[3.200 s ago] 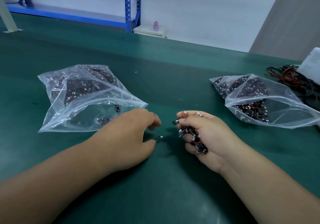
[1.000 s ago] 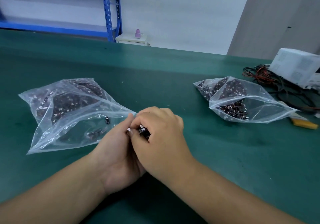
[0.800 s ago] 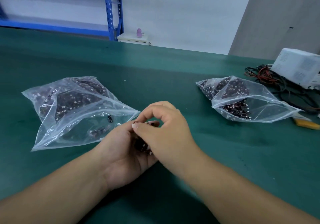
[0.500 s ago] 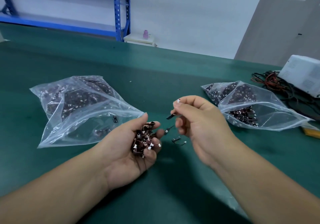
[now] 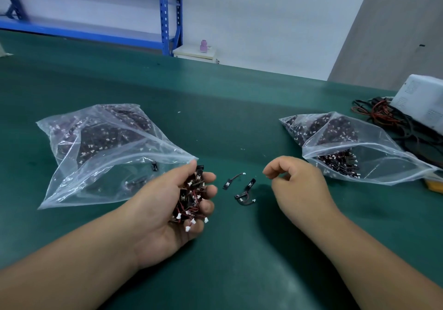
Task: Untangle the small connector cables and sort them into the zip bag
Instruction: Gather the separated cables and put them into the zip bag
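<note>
My left hand (image 5: pixel 165 211) lies palm up and grips a tangled bunch of small connector cables (image 5: pixel 191 194), black and red with white plugs. A few loose cables (image 5: pixel 242 187) lie on the green table (image 5: pixel 239 261) between my hands. My right hand (image 5: pixel 299 187) hovers just right of them, fingers loosely curled and holding nothing. A clear zip bag (image 5: pixel 105 151) with many cables lies at the left, its mouth near my left hand. A second clear zip bag (image 5: pixel 354 149) with cables lies at the right.
A white box (image 5: pixel 422 103) sits at the far right on a heap of black and red wires (image 5: pixel 383 115). A yellow object (image 5: pixel 435 185) pokes out under the right bag. Blue shelving (image 5: pixel 167 15) stands beyond the table.
My right hand let go of the cable it was pinching; that cable now lies on the table with the other loose ones. My left hand still holds the bunch.
</note>
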The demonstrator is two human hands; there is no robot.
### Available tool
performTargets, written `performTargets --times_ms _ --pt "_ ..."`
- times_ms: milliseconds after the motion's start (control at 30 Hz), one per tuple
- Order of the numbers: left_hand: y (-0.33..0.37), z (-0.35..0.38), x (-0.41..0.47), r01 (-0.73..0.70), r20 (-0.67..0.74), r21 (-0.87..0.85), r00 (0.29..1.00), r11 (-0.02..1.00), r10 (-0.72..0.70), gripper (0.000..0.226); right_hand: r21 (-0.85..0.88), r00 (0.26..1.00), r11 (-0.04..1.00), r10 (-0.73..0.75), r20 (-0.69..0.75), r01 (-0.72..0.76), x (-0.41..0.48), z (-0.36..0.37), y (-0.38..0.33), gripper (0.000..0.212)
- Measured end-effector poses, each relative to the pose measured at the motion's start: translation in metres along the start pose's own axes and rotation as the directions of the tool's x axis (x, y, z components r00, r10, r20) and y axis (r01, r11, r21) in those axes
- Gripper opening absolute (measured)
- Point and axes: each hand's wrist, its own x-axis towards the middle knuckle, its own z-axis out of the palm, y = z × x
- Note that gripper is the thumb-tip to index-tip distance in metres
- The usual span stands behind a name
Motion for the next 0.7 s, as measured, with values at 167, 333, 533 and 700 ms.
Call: performTargets --times_ms 167,333,533,700 --pt "0.001 -0.001 -0.003 -0.025 0.001 0.037 1.0 0.999 0.025 0.037 0.031 0.975 0.979 -0.203 0.085 0.201 -0.004 0.002 -0.006 0.03" --pt "0.001 -0.001 -0.003 -0.021 0.043 0.047 0.999 0.999 0.019 0.038 -0.068 0.892 0.93 -0.324 0.315 0.362 -0.009 0.009 -0.006 0.018" --pt "0.0 -0.005 0.003 -0.031 0.104 0.111 0.994 0.993 0.02 0.033 -0.168 0.881 0.895 -0.345 0.324 0.412 -0.004 0.013 -0.007 0.017" --pt "-0.002 -0.009 0.01 -0.038 0.153 0.162 0.988 0.986 0.013 0.033 -0.101 0.94 0.951 -0.267 0.213 0.293 0.001 0.015 -0.004 0.029"
